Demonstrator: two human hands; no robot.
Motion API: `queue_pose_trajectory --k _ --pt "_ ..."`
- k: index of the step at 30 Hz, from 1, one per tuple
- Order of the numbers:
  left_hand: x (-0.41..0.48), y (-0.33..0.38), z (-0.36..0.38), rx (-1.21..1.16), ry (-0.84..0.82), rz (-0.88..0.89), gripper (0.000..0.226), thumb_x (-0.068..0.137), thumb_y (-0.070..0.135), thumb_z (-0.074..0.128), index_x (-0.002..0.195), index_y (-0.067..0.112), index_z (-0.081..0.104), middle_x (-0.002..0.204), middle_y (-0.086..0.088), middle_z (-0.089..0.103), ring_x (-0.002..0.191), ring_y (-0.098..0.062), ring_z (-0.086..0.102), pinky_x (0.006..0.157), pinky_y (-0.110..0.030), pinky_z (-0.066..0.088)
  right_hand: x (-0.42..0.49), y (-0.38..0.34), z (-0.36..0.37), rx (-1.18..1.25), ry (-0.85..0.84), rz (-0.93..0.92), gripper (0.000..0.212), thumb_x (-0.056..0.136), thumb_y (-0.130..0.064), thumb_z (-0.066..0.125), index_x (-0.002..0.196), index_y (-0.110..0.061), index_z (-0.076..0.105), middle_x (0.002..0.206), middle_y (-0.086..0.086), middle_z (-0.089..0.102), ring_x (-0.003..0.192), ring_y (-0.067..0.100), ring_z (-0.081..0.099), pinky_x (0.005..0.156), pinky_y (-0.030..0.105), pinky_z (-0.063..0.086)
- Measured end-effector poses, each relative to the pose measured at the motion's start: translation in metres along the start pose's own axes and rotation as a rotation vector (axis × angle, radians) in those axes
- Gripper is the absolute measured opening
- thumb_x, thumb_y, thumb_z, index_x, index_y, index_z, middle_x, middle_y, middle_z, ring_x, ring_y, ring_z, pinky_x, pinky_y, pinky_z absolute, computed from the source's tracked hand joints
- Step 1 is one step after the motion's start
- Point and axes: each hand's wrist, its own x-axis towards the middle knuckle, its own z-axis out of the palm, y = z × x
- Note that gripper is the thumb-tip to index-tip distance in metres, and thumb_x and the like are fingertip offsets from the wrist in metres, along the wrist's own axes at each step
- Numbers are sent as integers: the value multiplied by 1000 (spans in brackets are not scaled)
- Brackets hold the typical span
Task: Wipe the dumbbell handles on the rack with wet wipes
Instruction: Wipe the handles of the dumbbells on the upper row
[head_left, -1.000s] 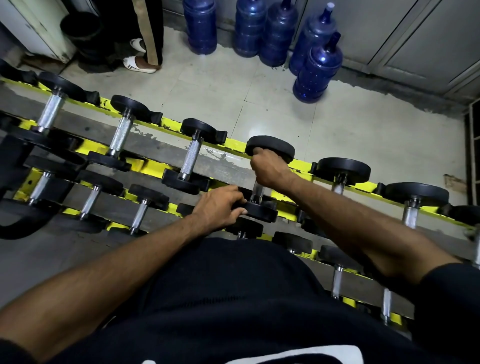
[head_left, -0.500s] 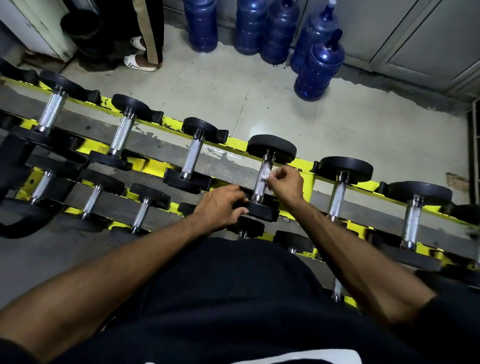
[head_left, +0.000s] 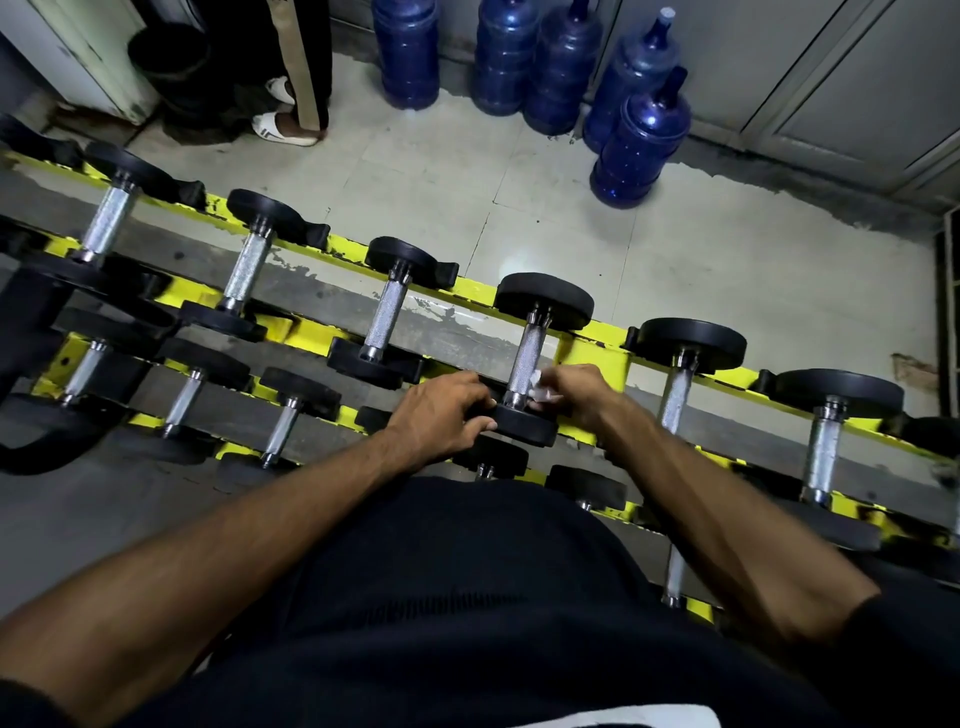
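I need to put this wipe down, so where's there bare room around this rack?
The grey gap between the dumbbell being wiped and its left neighbour is open to reach through. The floor between the yellow rail and the water bottles is bare. It's crowded at the dumbbell's near end, where the left hand and the right hand with the wipe meet.

A crumpled white wet wipe (head_left: 540, 387) is pressed against the lower end of a knurled chrome dumbbell handle (head_left: 525, 359), laid on the yellow rack (head_left: 592, 353).
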Motion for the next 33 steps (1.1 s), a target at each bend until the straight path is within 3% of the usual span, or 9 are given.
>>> queue_pose_trajectory --k 3,6,11,13,15,20,24,27,33 --pt "0 -1 2 -8 3 -2 31 88 42 73 108 18 71 100 8 61 87 -6 53 72 -22 42 11 -11 -3 184 -59 20 6 92 0 56 92 -3 61 91 13 63 72 23 66 79 40 60" --pt "0 0 2 -9 0 -8 31 87 42 74 108 19 71 100 9 60 88 -6 53 72 -23 46 14 -18 8 313 -5 1 19 92 4 52 87 -11 63 81 3 62 67 11 57 68 26 57" --pt "2 0 0 4 -12 -12 32 86 44 74 107 20 71 102 9 62 89 -5 55 74 -23 47 3 -3 -6 81 -87 66 19 86 13 55 94 2 68 83 12 65 63 17 60 58 24 53" --pt "3 1 -1 6 -10 -15 31 86 43 75 106 20 71 103 9 62 89 -4 54 73 -20 41 1 0 -14 -1 -105 87 22 84 14 61 103 7 69 88 16 71 68 21 66 65 27 58" --pt "4 2 -1 11 -7 -20 31 86 43 75 106 20 71 103 9 62 91 -4 53 74 -20 39 5 -3 -12 123 -7 9 24 79 16 66 100 6 71 90 17 73 74 24 70 73 33 61" --pt "4 3 -1 -4 -8 -28 30 86 41 76 106 19 71 103 8 62 92 -6 56 76 -23 45 5 -9 5 367 114 -117 22 79 16 68 88 -4 67 92 14 70 75 23 67 67 31 61" --pt "4 1 -1 -36 1 -47 27 83 41 78 101 21 71 100 11 62 90 -5 56 76 -27 50 -4 7 -10 120 7 -107 21 80 18 65 87 -1 70 95 19 71 70 21 69 69 30 62" --pt "7 2 -4 -141 5 -111 23 84 43 76 96 25 73 98 13 65 89 -3 58 74 -24 46 -15 11 -20 196 -57 -154 21 81 18 65 90 0 70 102 19 71 78 22 70 65 26 60" --pt "22 13 -6 -481 8 -280 43 87 40 76 126 23 68 107 10 72 95 -3 66 83 -22 54 -48 13 -17 320 -290 -150 14 89 7 61 92 -6 67 86 9 73 72 18 71 64 25 59"
